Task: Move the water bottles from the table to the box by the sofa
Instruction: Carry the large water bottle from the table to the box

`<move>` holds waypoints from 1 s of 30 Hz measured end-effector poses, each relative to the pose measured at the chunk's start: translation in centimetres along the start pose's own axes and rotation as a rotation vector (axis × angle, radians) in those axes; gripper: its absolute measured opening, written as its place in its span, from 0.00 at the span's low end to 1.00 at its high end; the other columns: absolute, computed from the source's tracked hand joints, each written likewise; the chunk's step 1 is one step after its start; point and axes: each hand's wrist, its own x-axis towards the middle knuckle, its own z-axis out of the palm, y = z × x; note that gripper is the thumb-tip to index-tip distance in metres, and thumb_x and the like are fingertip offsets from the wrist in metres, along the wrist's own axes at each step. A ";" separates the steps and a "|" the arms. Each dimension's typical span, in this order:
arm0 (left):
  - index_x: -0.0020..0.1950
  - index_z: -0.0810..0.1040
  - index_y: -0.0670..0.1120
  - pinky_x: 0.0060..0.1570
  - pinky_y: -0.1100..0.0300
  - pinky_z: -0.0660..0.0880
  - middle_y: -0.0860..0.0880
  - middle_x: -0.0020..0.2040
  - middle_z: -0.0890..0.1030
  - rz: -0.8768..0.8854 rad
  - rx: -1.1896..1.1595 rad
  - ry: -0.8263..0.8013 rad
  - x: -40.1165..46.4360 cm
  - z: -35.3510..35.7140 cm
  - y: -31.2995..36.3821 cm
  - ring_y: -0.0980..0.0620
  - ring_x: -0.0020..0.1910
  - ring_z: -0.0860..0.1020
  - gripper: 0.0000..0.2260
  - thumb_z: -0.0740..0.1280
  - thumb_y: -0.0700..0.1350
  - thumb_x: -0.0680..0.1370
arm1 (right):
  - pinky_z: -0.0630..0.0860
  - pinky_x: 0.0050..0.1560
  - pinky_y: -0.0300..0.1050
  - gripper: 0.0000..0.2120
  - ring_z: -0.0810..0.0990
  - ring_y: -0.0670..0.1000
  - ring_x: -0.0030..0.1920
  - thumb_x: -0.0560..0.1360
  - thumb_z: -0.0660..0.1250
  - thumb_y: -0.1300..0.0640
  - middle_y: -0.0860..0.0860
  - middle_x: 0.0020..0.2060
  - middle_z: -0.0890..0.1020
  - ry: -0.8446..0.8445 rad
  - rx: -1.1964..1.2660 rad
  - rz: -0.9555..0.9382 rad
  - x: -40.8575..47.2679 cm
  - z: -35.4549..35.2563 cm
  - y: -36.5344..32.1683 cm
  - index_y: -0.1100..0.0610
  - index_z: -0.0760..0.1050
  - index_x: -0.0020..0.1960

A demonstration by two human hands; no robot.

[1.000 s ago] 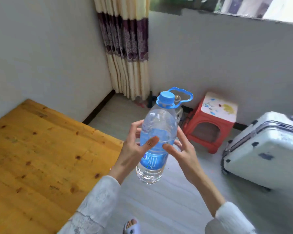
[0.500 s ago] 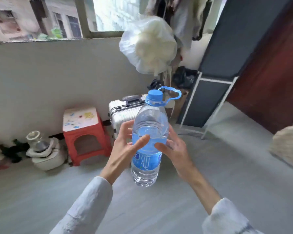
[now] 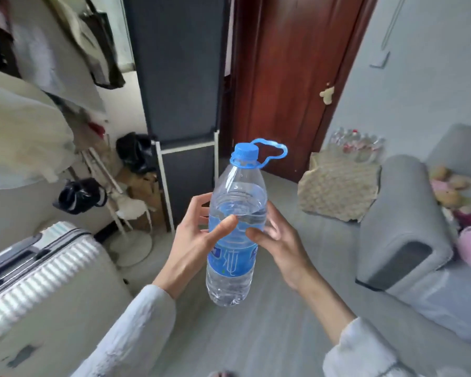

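Head view. Water bottle [image 3: 235,227] is held upright in mid-air at the centre of the frame, above the grey floor [image 3: 269,336], between both hands. Blue cap [image 3: 245,152] is on, with a blue loop handle [image 3: 273,151] sticking out to the right of the neck. Blue label wraps the lower body; water level sits near the shoulder.

Left hand [image 3: 195,240]: fingers curled behind the bottle, thumb lying across its front. Right hand [image 3: 279,240]: thumb on the front, fingers wrapped around the far side. Both hands clamp the bottle around its middle, thumbs nearly meeting.

Surroundings: grey sofa [image 3: 408,240] at right, armrest nearest. A patterned box [image 3: 340,186] stands on the floor just beside the armrest, with what look like bottle tops behind it, blurred. Red-brown door [image 3: 286,85] behind. White suitcase [image 3: 38,281] at lower left. Dark fabric cabinet [image 3: 180,77] in the background.
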 end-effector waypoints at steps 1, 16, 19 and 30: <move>0.56 0.72 0.56 0.35 0.74 0.73 0.56 0.46 0.80 0.002 -0.004 -0.030 2.4 1.0 -0.3 0.68 0.43 0.77 0.21 0.71 0.55 0.65 | 0.75 0.54 0.37 0.29 0.78 0.46 0.59 0.67 0.69 0.55 0.45 0.60 0.79 0.027 -0.011 -0.004 1.8 -1.4 0.2 0.46 0.66 0.67; 0.54 0.73 0.56 0.40 0.73 0.74 0.57 0.42 0.83 -0.004 -0.030 -0.377 32.6 21.4 -4.8 0.66 0.43 0.79 0.20 0.71 0.55 0.64 | 0.75 0.59 0.45 0.27 0.79 0.48 0.58 0.66 0.71 0.53 0.42 0.55 0.82 0.385 -0.027 0.043 22.1 -24.9 4.5 0.44 0.69 0.63; 0.54 0.74 0.54 0.39 0.73 0.74 0.58 0.41 0.83 -0.012 -0.035 -0.393 38.2 26.9 -6.2 0.65 0.42 0.79 0.19 0.70 0.54 0.64 | 0.76 0.55 0.40 0.28 0.79 0.47 0.57 0.66 0.70 0.55 0.41 0.54 0.82 0.409 -0.021 0.060 26.3 -31.0 6.1 0.45 0.68 0.64; 0.56 0.73 0.52 0.40 0.73 0.73 0.53 0.45 0.81 -0.020 -0.051 -0.416 58.2 45.5 -7.5 0.66 0.41 0.77 0.21 0.70 0.53 0.65 | 0.76 0.50 0.34 0.25 0.79 0.40 0.54 0.66 0.72 0.56 0.32 0.51 0.81 0.412 -0.045 0.073 42.2 -53.1 7.2 0.39 0.69 0.58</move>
